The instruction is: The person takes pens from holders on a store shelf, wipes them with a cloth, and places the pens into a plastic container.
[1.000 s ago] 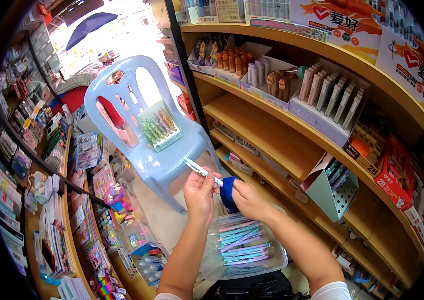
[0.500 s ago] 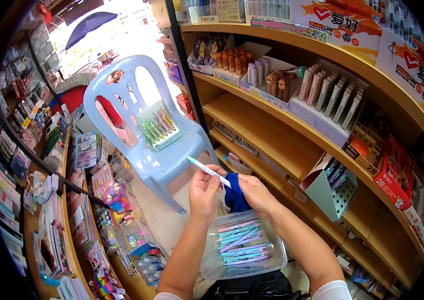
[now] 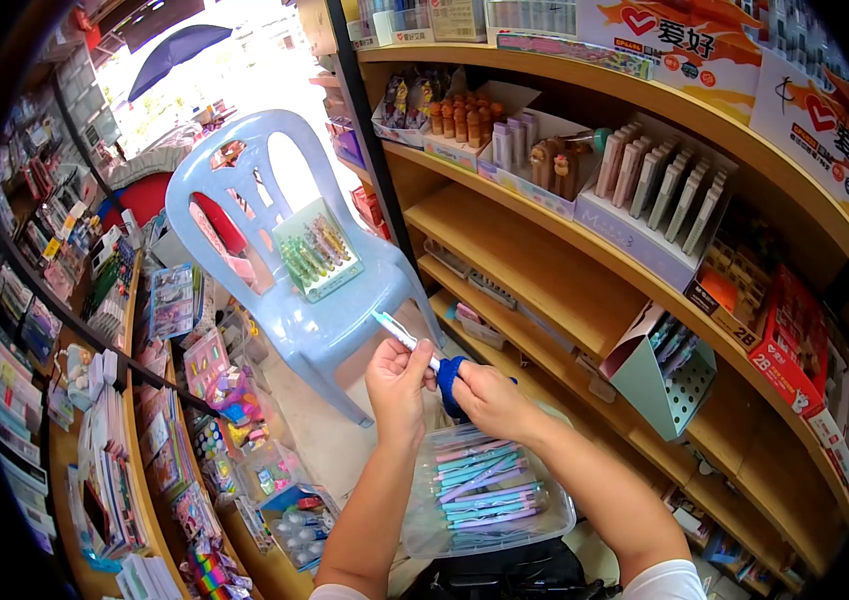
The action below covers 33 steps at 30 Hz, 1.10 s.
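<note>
My left hand is closed around a white pen with a light blue tip, which points up and to the left. A dark blue cloth is bunched in my right hand, wrapped about the pen's lower end, which it hides. Below both hands sits a clear plastic box with several pastel pens in pink, turquoise and lilac lying in it.
A light blue plastic chair stands ahead, bearing a box of pens. Wooden shelves curve along the right, with pen displays and a tilted polka-dot box. Stationery racks line the left.
My right hand has moved slightly left and down with the cloth, closer to my left hand, and the cloth now wraps the pen's lower end. The pen still points up-left.
</note>
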{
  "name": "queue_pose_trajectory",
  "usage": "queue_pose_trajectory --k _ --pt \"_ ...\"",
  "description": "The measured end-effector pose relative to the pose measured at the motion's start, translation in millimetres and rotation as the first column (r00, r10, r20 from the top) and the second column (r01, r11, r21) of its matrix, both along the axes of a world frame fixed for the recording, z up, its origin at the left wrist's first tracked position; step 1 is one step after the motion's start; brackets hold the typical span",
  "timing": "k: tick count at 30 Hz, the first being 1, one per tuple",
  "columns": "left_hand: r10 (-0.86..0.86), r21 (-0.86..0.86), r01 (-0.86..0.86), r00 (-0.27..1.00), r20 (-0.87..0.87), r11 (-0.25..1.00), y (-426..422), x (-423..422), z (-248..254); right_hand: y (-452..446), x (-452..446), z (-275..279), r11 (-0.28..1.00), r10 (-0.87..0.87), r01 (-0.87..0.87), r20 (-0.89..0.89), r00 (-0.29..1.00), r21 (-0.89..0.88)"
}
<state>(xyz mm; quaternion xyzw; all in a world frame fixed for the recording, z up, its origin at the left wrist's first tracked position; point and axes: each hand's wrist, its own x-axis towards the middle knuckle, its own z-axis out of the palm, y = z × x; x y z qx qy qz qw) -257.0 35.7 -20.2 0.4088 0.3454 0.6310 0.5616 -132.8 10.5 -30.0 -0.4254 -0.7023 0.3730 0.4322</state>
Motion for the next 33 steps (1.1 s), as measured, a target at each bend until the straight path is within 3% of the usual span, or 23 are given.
queue_pose_trajectory --k 2,5,11,19,23,28,33 --pt "-0.058 0.015 0.057 0.998 0.04 0.998 -1 -1 1 -1 3 3 0.996 0.036 -0.036 -0.006 0.999 -0.078" --pt "-0.191 0.04 0.188 0.973 0.125 0.981 -2 -3 3 -2 3 2 0.968 0.049 -0.128 -0.34 0.939 -0.215" --pt "-0.351 0.085 0.34 0.911 0.217 0.936 -4 -5 1 -6 10 20 0.813 -0.024 -0.324 -0.584 0.811 -0.484" --pt "-0.069 0.094 0.064 0.996 0.055 0.993 -4 0 0 0 5 9 0.881 -0.029 -0.209 -0.489 0.872 -0.425" --pt "-0.124 0.106 0.118 0.991 0.05 0.987 -3 -4 -5 4 6 -1 0.909 -0.066 -0.131 -0.448 0.892 -0.395" --pt "-0.281 0.196 0.265 0.958 0.054 0.944 -7 -2 0 4 11 5 0.809 -0.233 -0.14 -0.531 0.815 -0.57" --pt "-0.277 0.172 0.251 0.949 0.15 0.953 -5 -4 0 9 14 0 0.764 -0.404 -0.084 -0.576 0.711 -0.64"
